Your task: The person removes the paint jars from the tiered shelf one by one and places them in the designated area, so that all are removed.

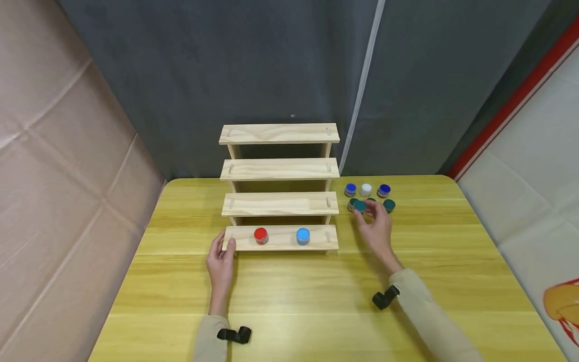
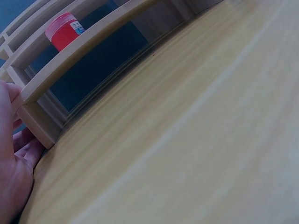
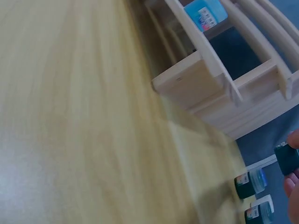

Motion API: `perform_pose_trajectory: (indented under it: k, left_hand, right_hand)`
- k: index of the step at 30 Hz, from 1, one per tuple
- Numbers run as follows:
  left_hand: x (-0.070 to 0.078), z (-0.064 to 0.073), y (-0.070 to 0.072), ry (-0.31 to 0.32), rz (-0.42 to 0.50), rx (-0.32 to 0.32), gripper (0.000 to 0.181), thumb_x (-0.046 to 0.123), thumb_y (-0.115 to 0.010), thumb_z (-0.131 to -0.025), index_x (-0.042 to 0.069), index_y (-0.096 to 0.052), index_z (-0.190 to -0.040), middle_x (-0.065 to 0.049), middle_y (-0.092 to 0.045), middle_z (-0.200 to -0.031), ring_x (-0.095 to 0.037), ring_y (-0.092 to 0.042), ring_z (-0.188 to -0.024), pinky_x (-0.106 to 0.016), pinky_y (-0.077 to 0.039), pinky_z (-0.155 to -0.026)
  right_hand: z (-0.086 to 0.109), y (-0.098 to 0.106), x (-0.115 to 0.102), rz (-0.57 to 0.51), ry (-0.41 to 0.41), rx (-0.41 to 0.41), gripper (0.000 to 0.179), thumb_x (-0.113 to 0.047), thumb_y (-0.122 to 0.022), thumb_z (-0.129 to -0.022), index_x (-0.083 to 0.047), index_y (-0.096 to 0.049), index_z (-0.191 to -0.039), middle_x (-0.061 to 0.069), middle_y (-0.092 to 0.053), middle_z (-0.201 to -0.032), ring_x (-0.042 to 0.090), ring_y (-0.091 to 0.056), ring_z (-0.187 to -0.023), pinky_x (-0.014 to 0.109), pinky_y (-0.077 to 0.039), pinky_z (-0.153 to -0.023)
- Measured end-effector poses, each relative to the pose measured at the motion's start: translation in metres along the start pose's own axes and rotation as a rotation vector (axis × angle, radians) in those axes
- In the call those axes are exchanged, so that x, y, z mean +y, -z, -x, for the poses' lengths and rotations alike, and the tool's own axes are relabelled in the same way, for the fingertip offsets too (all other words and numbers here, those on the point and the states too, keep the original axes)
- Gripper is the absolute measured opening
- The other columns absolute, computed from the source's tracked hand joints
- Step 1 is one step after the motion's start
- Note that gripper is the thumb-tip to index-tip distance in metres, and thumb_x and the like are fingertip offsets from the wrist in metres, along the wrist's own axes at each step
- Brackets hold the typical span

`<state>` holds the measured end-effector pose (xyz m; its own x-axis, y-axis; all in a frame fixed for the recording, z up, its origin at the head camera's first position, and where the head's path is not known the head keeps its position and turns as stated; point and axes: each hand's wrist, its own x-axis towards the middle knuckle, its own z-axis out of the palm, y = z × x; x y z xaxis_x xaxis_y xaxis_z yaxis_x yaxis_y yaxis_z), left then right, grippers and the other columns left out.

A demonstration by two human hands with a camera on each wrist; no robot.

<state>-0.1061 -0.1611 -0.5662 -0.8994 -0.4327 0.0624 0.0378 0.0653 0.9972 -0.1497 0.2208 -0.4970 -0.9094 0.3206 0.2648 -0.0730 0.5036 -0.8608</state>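
Observation:
A wooden four-tier stepped rack stands on the table. My left hand grips the left end of its lowest tier, thumb on top and fingers down the side. On that tier sit a red paint jar and a light blue paint jar, apart from each other. To the right of the rack, my right hand pinches a dark green paint jar between thumb and fingers, lifted off the table in the right wrist view. Other green jars are around that hand, one partly hidden by it.
Behind the green jars stand two dark blue jars with a white jar between them. A dark grey curtain hangs behind the yellow wooden table. Pale sheets flank both sides.

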Motion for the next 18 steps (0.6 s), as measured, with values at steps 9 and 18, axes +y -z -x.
perform_pose_trajectory:
  k: [9, 18]
  left_hand:
    - [-0.001, 0.000, 0.001, 0.020, -0.006, -0.003, 0.042, 0.013, -0.065, -0.105, 0.003, -0.059, -0.146, -0.029, -0.066, -0.139, 0.000, -0.064, -0.082, -0.013, -0.054, -0.069]
    - [-0.002, 0.000, 0.000, 0.005, -0.013, 0.010, 0.042, 0.012, -0.066, -0.105, 0.002, -0.060, -0.145, -0.030, -0.070, -0.132, -0.002, -0.062, -0.077, -0.013, -0.053, -0.066]
  right_hand:
    - [0.005, -0.009, 0.016, 0.013, -0.096, -0.017, 0.042, -0.004, -0.076, -0.096, 0.006, -0.060, -0.133, 0.027, -0.066, -0.125, 0.042, -0.064, -0.117, 0.051, -0.051, -0.108]
    - [0.009, -0.014, 0.030, 0.053, -0.120, -0.017, 0.042, -0.006, -0.079, -0.094, 0.006, -0.062, -0.130, 0.027, -0.069, -0.123, 0.039, -0.067, -0.111, 0.024, -0.053, -0.093]
